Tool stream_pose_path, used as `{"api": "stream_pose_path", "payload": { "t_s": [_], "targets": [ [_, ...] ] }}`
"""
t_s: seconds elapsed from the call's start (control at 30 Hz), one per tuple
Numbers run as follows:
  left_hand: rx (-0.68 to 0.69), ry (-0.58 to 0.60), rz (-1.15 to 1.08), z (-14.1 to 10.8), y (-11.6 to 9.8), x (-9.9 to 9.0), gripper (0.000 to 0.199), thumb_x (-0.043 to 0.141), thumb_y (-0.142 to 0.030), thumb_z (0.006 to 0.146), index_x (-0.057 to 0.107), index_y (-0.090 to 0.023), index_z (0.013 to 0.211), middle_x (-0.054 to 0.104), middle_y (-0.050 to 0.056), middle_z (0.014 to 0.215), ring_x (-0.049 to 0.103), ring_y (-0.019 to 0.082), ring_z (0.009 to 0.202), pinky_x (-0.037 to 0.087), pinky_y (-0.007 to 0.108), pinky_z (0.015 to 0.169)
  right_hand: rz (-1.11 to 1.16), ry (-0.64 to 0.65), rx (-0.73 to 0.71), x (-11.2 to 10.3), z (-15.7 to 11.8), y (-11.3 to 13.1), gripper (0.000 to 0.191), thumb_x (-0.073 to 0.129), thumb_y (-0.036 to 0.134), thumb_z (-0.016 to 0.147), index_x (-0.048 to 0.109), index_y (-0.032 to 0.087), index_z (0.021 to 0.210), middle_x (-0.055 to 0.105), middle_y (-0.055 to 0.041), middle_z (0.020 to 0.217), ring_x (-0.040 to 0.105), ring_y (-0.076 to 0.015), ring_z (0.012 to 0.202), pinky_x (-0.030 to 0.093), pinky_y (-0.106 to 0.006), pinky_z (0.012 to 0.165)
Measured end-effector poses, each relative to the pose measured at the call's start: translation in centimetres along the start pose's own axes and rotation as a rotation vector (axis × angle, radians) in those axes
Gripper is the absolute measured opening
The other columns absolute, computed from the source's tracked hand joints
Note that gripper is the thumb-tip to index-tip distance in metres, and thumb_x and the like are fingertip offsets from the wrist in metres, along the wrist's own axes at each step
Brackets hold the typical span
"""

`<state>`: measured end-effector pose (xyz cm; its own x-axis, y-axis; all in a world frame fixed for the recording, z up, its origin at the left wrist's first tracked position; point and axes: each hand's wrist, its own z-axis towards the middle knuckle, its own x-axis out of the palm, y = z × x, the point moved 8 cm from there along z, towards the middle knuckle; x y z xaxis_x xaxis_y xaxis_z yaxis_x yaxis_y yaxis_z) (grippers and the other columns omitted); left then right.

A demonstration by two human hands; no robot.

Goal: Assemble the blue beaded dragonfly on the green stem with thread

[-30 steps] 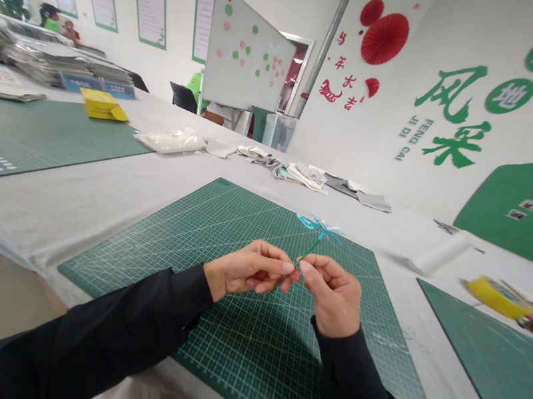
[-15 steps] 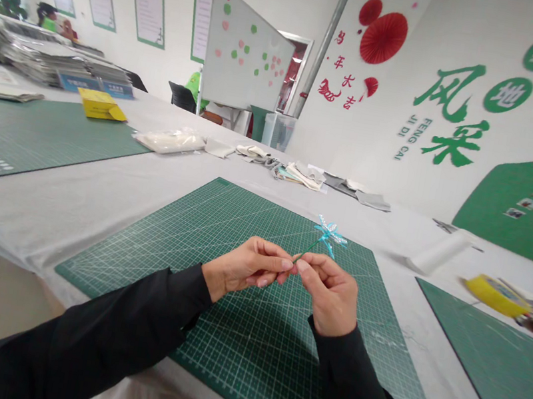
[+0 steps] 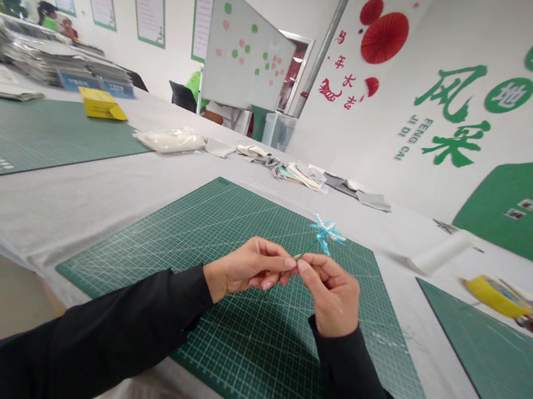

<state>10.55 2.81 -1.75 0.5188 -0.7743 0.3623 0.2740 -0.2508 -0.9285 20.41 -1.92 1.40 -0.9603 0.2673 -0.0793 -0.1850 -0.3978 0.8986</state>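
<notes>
A blue flower [image 3: 328, 231] with white bead-like trim stands on a thin green stem, above the far right part of the green cutting mat [image 3: 180, 233]. My left hand [image 3: 256, 264] pinches the lower end of the stem between thumb and fingers. Right beside it, my right hand [image 3: 330, 290] is closed on the same stem just below the flower, its fingertips touching those of my left hand. Both hands are held over the mat. The lowest end of the stem is hidden by the fingers.
Cloth scraps [image 3: 301, 174] and a plastic-wrapped white bundle [image 3: 172, 141] lie beyond the mat. At right are a white roll [image 3: 443, 251], yellow tape [image 3: 497, 295] and another mat [image 3: 489, 356]. A yellow box [image 3: 102, 105] sits on the left mat [image 3: 48, 138].
The flower has turned and shifted slightly to the left, its stem turning with it. Both hands keep their grip in nearly the same place.
</notes>
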Motion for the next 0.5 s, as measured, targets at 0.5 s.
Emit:
{"api": "stream_pose_path", "payload": {
  "t_s": [0.5],
  "targets": [
    [0.027, 0.02, -0.01, 0.05, -0.34, -0.26, 0.023, 0.069, -0.028, 0.073, 0.061, -0.008, 0.065, 0.06, -0.001, 0.056, 0.04, -0.002, 0.032, 0.017, 0.012, 0.03, -0.049, -0.037, -0.026, 0.27, -0.39, 0.02, 0.02, 0.066, 0.038, 0.074, 0.066, 0.018, 0.074, 0.052, 0.0025, 0.045, 0.05, -0.0126, 0.046, 0.044, -0.029, 0.052]
  ]
}}
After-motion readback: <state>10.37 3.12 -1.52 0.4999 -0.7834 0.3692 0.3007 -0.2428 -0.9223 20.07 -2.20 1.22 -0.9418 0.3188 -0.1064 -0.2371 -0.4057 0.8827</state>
